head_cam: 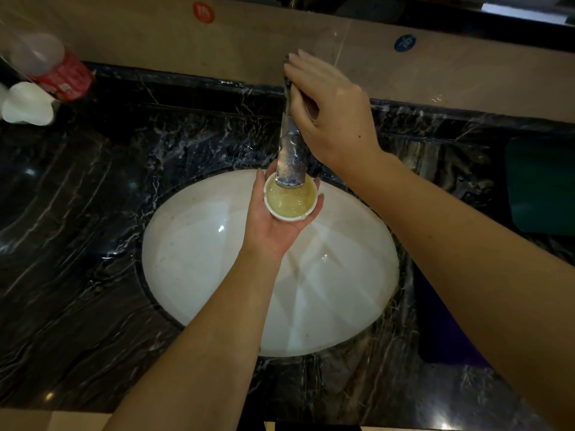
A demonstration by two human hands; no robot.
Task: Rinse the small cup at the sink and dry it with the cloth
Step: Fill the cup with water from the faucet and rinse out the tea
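Note:
A small white cup (291,203) full of yellowish water rests in my left hand (270,225), held palm up right under the spout of the metal tap (291,160). Below them lies the white oval sink (217,262), set into a black marble counter. My right hand (333,110) is curled over the tap's lever at the back of the basin. A dark green cloth (541,185) lies on the counter at the far right, partly cut off by the frame edge.
At the back left stand a clear bottle with a red label (53,68) and a white cup (28,104). A dark purple object (441,325) lies on the counter to the right of the sink, partly under my right forearm.

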